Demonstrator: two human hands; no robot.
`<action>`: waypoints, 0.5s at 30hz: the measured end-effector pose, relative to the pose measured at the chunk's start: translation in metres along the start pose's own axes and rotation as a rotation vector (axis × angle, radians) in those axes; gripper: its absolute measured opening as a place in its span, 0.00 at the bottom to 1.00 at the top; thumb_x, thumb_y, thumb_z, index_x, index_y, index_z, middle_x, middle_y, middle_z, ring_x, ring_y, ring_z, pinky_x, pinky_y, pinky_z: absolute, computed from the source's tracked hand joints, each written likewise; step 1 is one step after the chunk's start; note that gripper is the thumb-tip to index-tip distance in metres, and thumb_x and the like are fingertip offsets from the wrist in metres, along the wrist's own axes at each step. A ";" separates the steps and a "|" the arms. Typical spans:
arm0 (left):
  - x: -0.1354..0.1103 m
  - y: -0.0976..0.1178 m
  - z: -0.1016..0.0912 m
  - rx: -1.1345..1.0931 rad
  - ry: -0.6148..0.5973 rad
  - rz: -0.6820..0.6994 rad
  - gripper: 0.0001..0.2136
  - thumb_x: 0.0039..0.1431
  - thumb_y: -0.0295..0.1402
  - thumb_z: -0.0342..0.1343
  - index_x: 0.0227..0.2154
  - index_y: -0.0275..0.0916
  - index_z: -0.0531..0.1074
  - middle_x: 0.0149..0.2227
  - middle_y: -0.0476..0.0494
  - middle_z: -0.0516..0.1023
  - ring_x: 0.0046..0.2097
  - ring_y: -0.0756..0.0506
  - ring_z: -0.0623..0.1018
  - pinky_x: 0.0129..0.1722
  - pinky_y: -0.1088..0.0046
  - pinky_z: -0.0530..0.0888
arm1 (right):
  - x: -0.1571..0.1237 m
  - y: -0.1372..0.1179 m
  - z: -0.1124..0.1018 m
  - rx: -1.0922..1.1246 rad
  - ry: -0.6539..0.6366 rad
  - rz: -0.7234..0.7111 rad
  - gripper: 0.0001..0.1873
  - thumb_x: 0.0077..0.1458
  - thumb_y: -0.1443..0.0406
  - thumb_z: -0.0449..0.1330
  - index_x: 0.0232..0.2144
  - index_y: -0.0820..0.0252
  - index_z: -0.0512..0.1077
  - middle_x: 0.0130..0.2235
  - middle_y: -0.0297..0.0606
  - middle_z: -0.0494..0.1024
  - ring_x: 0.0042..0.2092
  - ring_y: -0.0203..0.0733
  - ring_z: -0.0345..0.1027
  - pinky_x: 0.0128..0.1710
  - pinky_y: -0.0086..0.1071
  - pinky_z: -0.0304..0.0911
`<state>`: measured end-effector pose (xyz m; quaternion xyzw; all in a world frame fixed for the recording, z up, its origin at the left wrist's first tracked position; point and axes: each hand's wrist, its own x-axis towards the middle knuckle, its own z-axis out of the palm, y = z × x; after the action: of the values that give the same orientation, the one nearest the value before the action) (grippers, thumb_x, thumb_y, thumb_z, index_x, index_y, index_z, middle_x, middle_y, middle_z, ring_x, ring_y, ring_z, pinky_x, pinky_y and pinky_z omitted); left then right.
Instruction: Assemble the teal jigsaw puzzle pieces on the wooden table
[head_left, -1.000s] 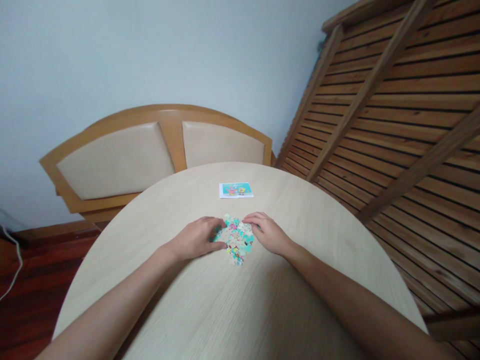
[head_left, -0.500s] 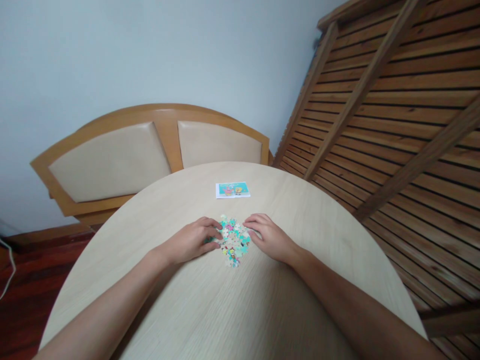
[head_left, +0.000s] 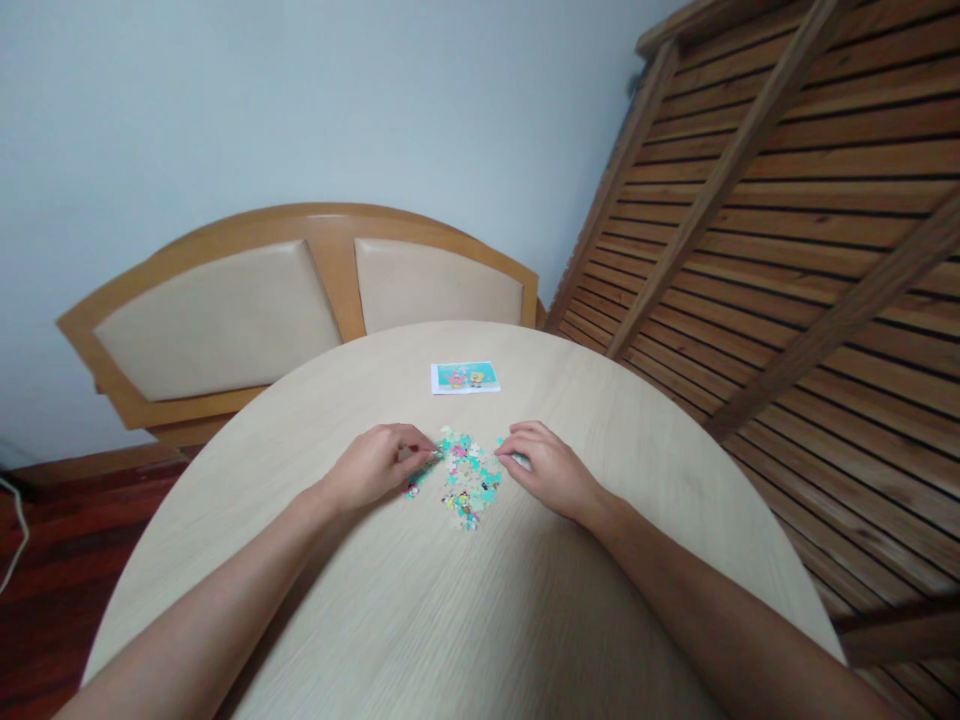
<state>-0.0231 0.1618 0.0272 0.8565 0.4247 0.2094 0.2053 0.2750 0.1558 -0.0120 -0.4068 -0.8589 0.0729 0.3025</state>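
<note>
A loose heap of small jigsaw puzzle pieces (head_left: 466, 470), mostly turquoise with some pink, yellow and white ones, lies on the round table. At its left edge my left hand (head_left: 382, 460) is closed, thumb and forefinger pinched on a puzzle piece (head_left: 436, 452). My right hand (head_left: 551, 470) is on the heap's right side with thumb and fingertips brought together. Whatever is between those fingertips is too small to make out. Beyond the heap lies a picture card (head_left: 466, 377) showing a pink figure and a yellow figure on turquoise.
The pale wooden round table (head_left: 420, 620) fills the lower view. Behind it stands a wooden headboard (head_left: 330, 260) with cream panels against the wall. A slatted wooden panel (head_left: 780, 260) leans at the right. A white cable (head_left: 22, 535) hangs at the far left.
My left fingers have gone from spread over the pieces to a pinch on one. My right hand has shifted slightly right, and its fingertips have come together.
</note>
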 end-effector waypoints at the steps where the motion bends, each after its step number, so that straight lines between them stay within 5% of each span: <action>1: 0.000 -0.005 0.000 -0.001 0.022 -0.046 0.12 0.66 0.40 0.55 0.41 0.42 0.81 0.40 0.44 0.83 0.38 0.44 0.80 0.38 0.70 0.73 | 0.000 -0.001 0.000 0.001 0.008 0.006 0.08 0.64 0.66 0.59 0.38 0.57 0.79 0.40 0.40 0.82 0.53 0.51 0.69 0.54 0.44 0.67; 9: 0.000 -0.027 -0.002 0.018 0.042 -0.127 0.15 0.65 0.41 0.52 0.41 0.39 0.80 0.33 0.45 0.83 0.30 0.46 0.77 0.30 0.73 0.70 | 0.001 -0.006 -0.012 0.076 0.021 0.102 0.06 0.63 0.66 0.61 0.39 0.57 0.79 0.41 0.41 0.81 0.48 0.46 0.72 0.50 0.41 0.67; 15: -0.002 -0.028 -0.003 0.122 0.050 -0.101 0.12 0.64 0.36 0.53 0.40 0.41 0.81 0.36 0.44 0.84 0.32 0.45 0.79 0.33 0.71 0.72 | -0.006 -0.010 -0.026 0.157 -0.152 -0.037 0.04 0.61 0.66 0.63 0.35 0.56 0.80 0.39 0.41 0.80 0.47 0.45 0.72 0.49 0.39 0.68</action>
<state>-0.0433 0.1763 0.0148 0.8394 0.4841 0.1942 0.1524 0.2866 0.1413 0.0098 -0.3592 -0.8784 0.1650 0.2687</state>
